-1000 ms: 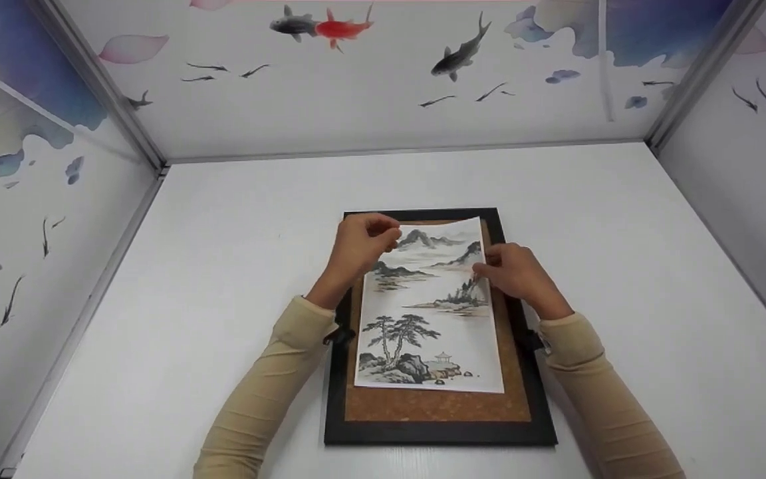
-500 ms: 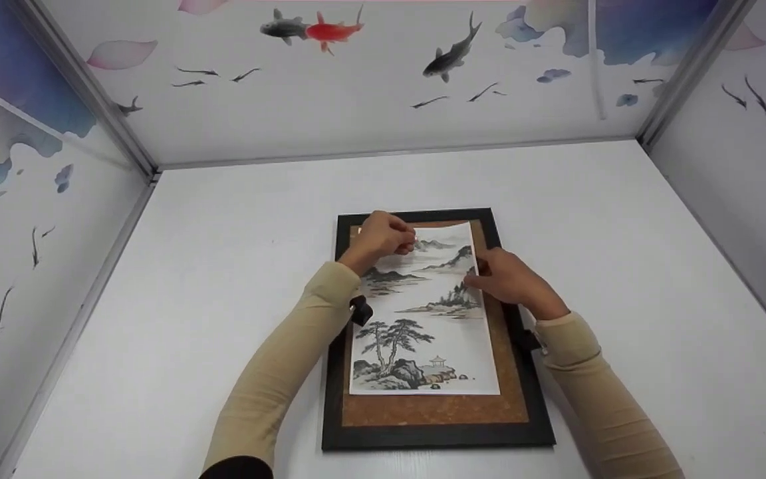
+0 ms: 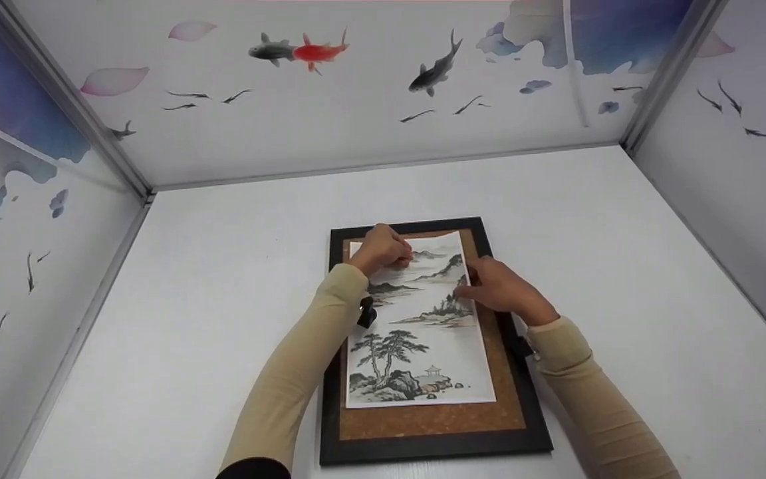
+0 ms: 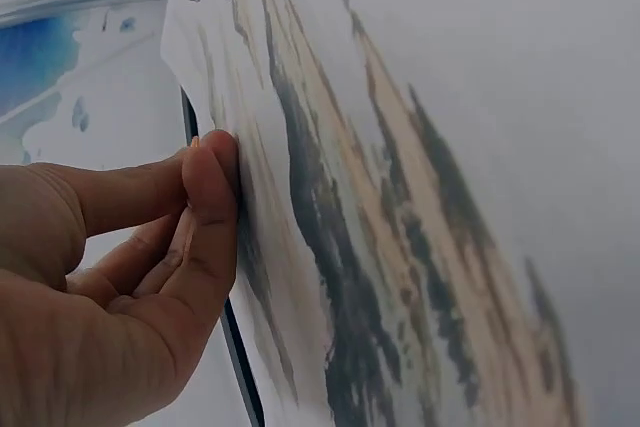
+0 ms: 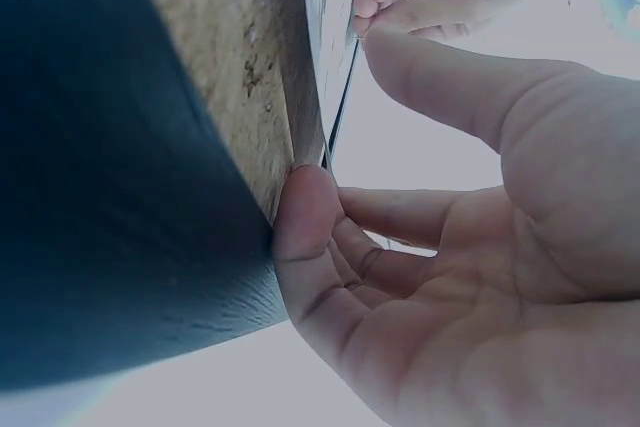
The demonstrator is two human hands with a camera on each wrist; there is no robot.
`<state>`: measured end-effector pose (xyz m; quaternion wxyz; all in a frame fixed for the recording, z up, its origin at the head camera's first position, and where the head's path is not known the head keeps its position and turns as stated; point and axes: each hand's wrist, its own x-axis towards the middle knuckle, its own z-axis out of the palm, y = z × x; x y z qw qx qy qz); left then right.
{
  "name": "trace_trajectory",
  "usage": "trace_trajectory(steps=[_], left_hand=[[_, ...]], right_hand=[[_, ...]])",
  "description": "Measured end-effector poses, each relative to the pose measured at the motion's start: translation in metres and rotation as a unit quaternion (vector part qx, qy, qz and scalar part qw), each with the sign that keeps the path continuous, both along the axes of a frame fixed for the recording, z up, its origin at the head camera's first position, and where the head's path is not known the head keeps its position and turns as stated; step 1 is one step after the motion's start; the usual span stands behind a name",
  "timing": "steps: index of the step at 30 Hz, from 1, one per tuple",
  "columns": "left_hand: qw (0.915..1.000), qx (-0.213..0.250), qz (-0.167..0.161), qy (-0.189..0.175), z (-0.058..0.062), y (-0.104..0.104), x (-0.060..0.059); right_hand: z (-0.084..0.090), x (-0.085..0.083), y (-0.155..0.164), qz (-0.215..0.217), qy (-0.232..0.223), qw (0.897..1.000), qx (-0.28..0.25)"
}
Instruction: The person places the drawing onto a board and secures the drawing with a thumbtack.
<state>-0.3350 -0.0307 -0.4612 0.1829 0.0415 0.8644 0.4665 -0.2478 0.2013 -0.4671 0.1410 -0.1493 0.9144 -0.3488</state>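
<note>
A sheet with an ink landscape painting lies on a black-framed cork board. Over its upper part is my left hand, thumb and finger pinching a small orange piece that is mostly hidden, its fingertips right at the paper. My right hand rests at the sheet's right edge, thumb on the painted side. In the right wrist view its index fingertip touches the cork beside the paper's edge, and the thumb stands wide of it. The sheet's top edge curves up slightly from the board.
The board lies on a white table. White panels printed with fish and petals close in the back and both sides. A black wrist strap crosses the left sleeve near the view's lower edge.
My left hand has moved right from the sheet's upper left corner onto its painted top. My right hand has stayed at the right edge. The head view has shifted a little.
</note>
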Motion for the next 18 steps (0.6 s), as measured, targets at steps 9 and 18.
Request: trace_trajectory(steps=[9, 18], left_hand=[[0.9963, -0.082, -0.016, 0.020, 0.005, 0.003, -0.002], [0.9839, -0.167, -0.051, 0.038, 0.008, 0.019, -0.005]], right_hand=[[-0.001, 0.002, -0.003, -0.009, -0.002, 1.000, 0.012], [-0.001, 0.001, 0.001, -0.002, 0.000, 1.000, 0.005]])
